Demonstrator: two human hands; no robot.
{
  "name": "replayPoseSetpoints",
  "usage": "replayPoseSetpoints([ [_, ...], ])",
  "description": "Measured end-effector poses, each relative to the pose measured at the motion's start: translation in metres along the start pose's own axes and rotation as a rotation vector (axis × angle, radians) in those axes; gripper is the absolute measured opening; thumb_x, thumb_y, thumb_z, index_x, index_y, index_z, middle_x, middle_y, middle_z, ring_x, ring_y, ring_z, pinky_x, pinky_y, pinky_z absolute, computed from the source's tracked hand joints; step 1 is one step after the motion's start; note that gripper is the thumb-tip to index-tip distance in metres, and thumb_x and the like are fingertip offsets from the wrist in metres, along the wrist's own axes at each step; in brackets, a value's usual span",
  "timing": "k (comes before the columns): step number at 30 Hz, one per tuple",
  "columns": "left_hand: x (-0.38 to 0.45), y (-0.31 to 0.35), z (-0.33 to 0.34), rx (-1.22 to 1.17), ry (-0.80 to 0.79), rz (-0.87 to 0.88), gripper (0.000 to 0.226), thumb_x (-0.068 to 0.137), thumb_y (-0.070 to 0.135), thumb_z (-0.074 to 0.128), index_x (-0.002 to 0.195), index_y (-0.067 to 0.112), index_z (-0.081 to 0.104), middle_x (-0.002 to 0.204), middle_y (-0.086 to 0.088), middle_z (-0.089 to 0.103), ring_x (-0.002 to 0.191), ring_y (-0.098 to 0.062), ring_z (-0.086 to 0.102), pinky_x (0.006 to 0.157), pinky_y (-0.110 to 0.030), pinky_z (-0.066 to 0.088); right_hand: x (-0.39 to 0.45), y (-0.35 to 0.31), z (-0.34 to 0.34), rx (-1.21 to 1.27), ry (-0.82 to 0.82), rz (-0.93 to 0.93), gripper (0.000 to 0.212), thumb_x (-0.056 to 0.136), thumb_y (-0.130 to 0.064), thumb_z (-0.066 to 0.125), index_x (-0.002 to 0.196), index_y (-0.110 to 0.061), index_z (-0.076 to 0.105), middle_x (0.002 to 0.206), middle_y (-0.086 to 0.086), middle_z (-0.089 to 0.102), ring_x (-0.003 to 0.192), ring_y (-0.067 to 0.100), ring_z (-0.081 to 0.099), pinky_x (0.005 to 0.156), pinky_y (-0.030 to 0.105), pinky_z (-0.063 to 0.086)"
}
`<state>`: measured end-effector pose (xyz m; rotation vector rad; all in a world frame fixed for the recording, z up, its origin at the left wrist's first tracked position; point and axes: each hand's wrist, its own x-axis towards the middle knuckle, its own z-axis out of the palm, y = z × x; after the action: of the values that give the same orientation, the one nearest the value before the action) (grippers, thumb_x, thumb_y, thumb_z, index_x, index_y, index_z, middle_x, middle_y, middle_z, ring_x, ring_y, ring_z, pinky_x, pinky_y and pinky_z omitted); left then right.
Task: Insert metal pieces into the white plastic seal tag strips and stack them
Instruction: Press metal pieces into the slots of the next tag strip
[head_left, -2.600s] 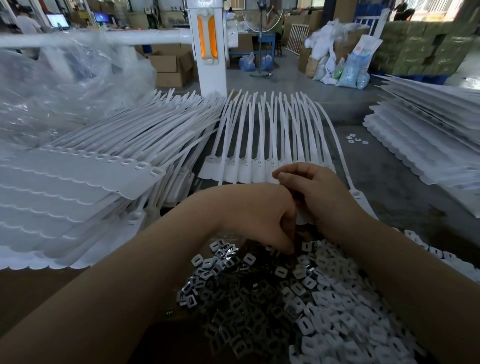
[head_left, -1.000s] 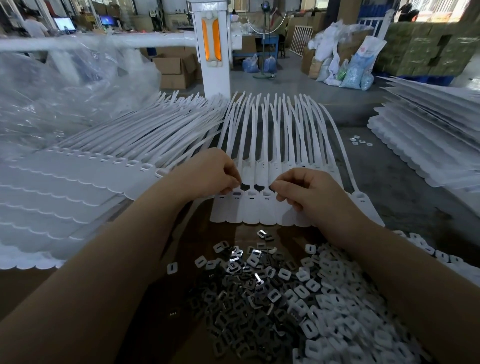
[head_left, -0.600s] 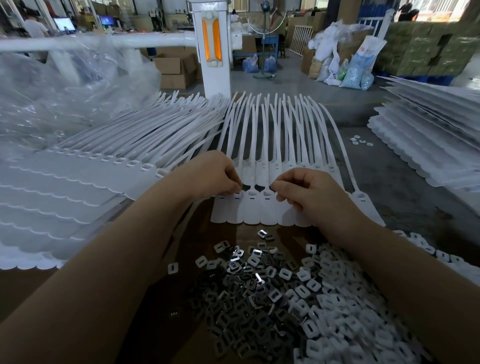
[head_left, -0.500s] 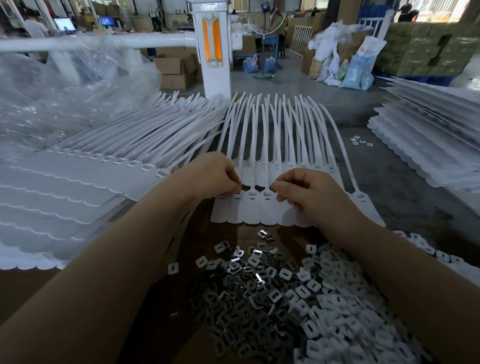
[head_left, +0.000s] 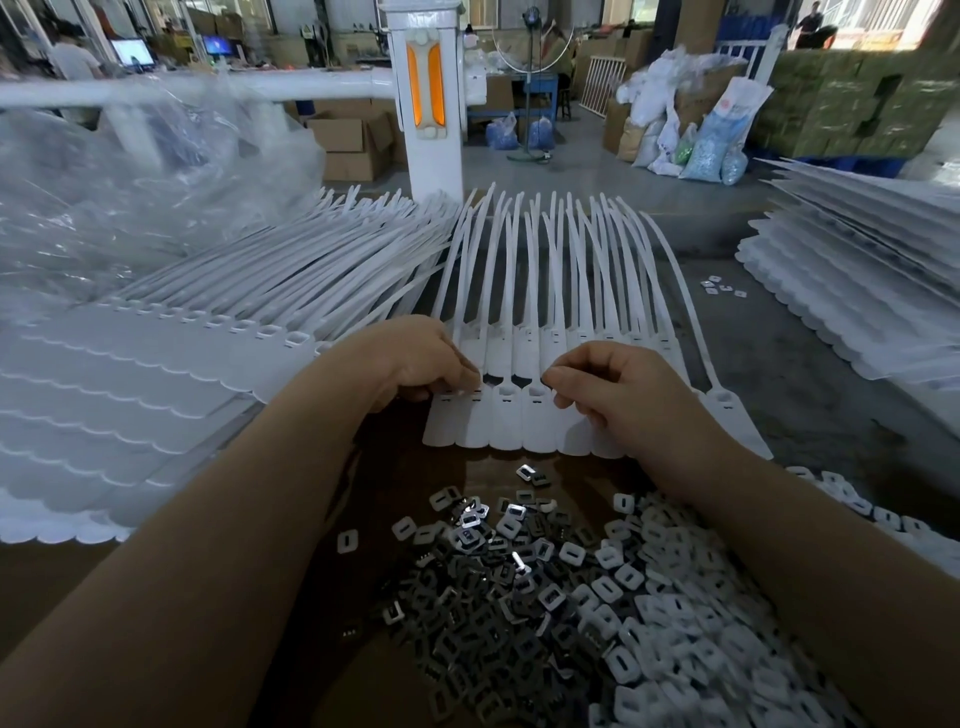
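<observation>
Seal tag strip (head_left: 506, 423): joined white plastic tags, flat scalloped heads, slotted, thin tails fanning away; lies on the brown bench before us, unmoved since half a second ago. Our left hand (head_left: 415, 361) has crept slightly rightward, fingertips pinched at a slot; whether they hold a piece we cannot tell. Our right hand (head_left: 618, 387) stays curled, pinching the strip. Metal pieces (head_left: 488, 613): small dark shiny rectangular loops, heaped nearer. White plastic caps (head_left: 670, 623): matte, heaped beside them. Stacked strips (head_left: 130, 384): left, layered.
</observation>
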<state>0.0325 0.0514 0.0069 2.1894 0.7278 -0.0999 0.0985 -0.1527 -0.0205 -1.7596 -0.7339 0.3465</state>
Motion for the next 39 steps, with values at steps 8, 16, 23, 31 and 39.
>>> replayPoseSetpoints([
  [8,0.0,0.008,0.006,0.123,0.036,-0.016,0.036,0.079,0.026,0.08,0.109,0.01,0.068,0.106,-0.009,0.064,0.083,-0.018,0.053,0.062,-0.028,0.042,0.0,0.0,0.0,-0.01,-0.001,0.005,0.008,0.091,-0.022,0.066,0.087,-0.019,0.071,0.067,-0.012,0.069,0.055,-0.006,0.056,0.049,0.006,0.039],
  [16,-0.006,0.011,0.009,0.17,0.025,0.038,0.032,0.085,0.02,0.074,0.115,0.01,0.067,0.109,-0.004,0.06,0.1,-0.022,0.052,0.071,-0.028,0.039,-0.008,-0.008,-0.004,-0.371,-0.313,-0.15,0.005,0.084,-0.024,0.074,0.083,-0.028,0.071,0.079,-0.013,0.07,0.071,0.003,0.064,0.068,0.018,0.053],
  [23,-0.005,0.007,0.009,0.172,0.032,0.069,0.016,0.085,0.023,0.074,0.077,0.028,0.062,0.087,0.01,0.055,0.084,-0.009,0.05,0.079,-0.032,0.038,-0.01,-0.009,-0.008,-0.525,-0.452,-0.207,0.018,0.072,-0.041,0.081,0.086,-0.036,0.071,0.084,-0.013,0.063,0.081,0.002,0.061,0.075,0.026,0.053],
  [31,-0.006,0.004,0.008,0.15,0.046,0.114,0.016,0.084,0.023,0.075,0.076,0.028,0.063,0.087,0.009,0.057,0.08,-0.005,0.049,0.07,-0.029,0.038,-0.011,-0.006,-0.001,-0.567,-0.435,-0.348,0.005,0.081,-0.029,0.075,0.085,-0.031,0.074,0.084,-0.014,0.066,0.082,0.005,0.063,0.078,0.03,0.053],
  [39,-0.011,0.003,0.004,0.133,0.071,0.212,0.007,0.084,0.023,0.075,0.085,0.023,0.069,0.086,0.006,0.066,0.082,-0.009,0.061,0.06,-0.02,0.039,-0.006,-0.002,0.001,-0.374,-0.067,-0.29,0.006,0.085,-0.025,0.069,0.083,-0.031,0.071,0.076,-0.014,0.069,0.071,0.002,0.063,0.065,0.013,0.05],
])
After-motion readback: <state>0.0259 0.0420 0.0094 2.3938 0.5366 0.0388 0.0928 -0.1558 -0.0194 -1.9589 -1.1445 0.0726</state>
